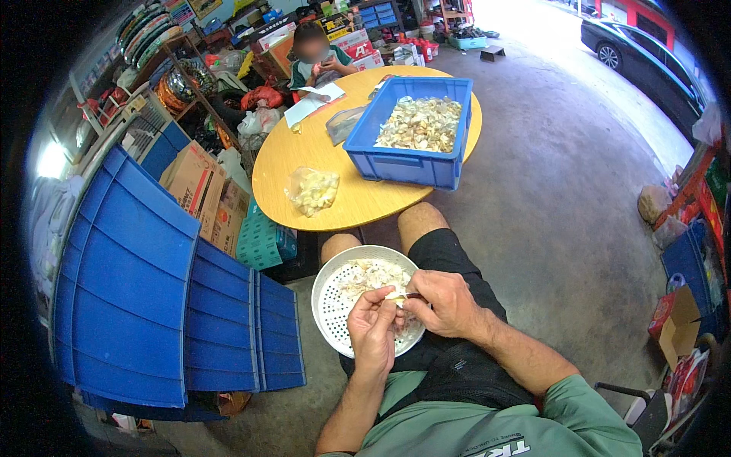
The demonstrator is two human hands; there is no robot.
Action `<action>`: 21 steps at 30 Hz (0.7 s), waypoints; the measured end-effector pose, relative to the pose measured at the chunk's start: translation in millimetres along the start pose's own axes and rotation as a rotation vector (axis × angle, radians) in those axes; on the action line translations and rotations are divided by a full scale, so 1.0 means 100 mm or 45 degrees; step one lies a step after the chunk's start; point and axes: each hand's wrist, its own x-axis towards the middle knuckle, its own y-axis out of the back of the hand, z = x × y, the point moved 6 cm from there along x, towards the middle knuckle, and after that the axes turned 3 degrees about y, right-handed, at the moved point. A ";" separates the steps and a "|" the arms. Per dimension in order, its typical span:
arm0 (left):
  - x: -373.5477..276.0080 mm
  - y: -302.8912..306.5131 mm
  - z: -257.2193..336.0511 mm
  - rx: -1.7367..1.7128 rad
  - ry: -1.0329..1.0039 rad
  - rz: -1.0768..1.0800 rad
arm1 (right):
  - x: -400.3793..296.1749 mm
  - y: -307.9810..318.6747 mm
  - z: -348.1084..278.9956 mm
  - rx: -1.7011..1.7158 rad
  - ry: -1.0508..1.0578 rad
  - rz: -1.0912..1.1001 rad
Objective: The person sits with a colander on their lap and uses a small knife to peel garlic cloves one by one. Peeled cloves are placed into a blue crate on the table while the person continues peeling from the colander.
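Both hands meet above a white perforated plastic colander (330, 311) resting on my lap. Between the thumb and fingers of my left hand (374, 328) is a pale garlic clove (395, 295). My right hand (448, 300) grips a small knife (412, 295), its blade against the clove and its handle mostly hidden. Garlic cloves and papery skins (371, 274) lie inside the colander, partly covered by my hands. On the table ahead sits a clear plastic bag of peeled cloves (316, 191). A blue plastic crate (394, 163) beyond it holds many unpeeled cloves (421, 123).
The round wooden table (274, 171) stands just beyond my knees. Across it sits another person (320, 63), near white paper (314, 104). Large blue plastic panels (131, 274) and cardboard boxes (197, 188) line the left. At right are an open carton (677, 325) and a dark car (639, 57) outside.
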 end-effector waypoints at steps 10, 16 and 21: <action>0.00 -0.01 -0.03 -0.070 -0.006 -0.008 | -0.01 -0.01 0.01 0.064 -0.062 0.026; 0.00 -0.01 -0.02 -0.047 -0.031 0.028 | -0.03 -0.04 0.06 0.044 -0.060 0.004; -0.01 0.03 -0.02 0.022 -0.069 0.010 | -0.03 -0.02 0.04 0.056 -0.083 -0.008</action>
